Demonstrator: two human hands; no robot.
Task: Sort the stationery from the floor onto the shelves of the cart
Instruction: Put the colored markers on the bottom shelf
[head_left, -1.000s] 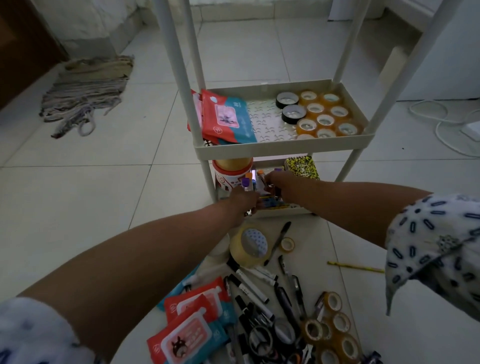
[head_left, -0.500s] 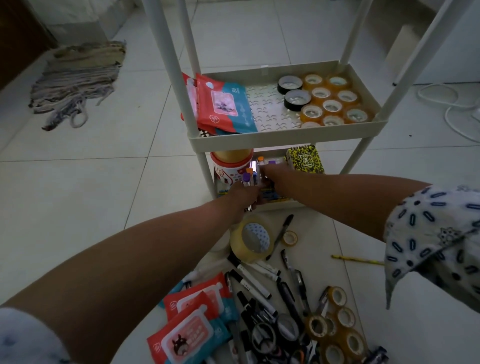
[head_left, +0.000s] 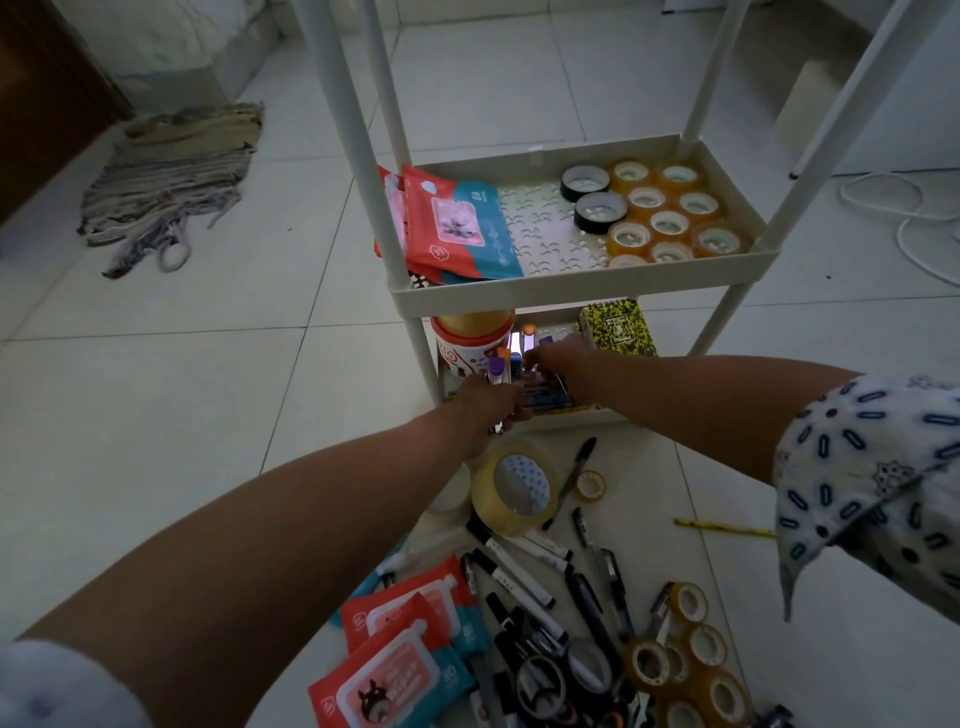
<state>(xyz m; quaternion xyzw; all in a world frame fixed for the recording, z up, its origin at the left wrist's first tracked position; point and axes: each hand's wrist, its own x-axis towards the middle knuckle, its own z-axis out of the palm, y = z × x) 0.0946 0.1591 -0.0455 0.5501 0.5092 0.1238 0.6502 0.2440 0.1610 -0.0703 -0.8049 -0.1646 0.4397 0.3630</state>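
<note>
1. White plastic is what the cart (head_left: 582, 296) is made of; in the head view, its upper shelf is loaded with red-and-teal wipe packs (head_left: 457, 228) at the left, and with two black tape rolls (head_left: 592, 200) and amber tape rolls (head_left: 670, 218) at the right.
2. "80" can be read on a shelf pack; other print is too small to read.
3. On the lower shelf, a red-labelled tub (head_left: 470, 345) and a yellow patterned notebook (head_left: 618, 330) are seen.
4. The left hand (head_left: 485, 410) is closed around a purple-capped tube (head_left: 497, 371) at the lower shelf's front edge.
5. The right hand (head_left: 563, 364) is reached among items there; its grip cannot be told.
6. Markers (head_left: 519, 571), wipe packs, tape and a yellow pencil (head_left: 724, 529) are scattered on pale floor tiles (head_left: 156, 415); a striped rag (head_left: 171, 176) is lying at the left.
</note>
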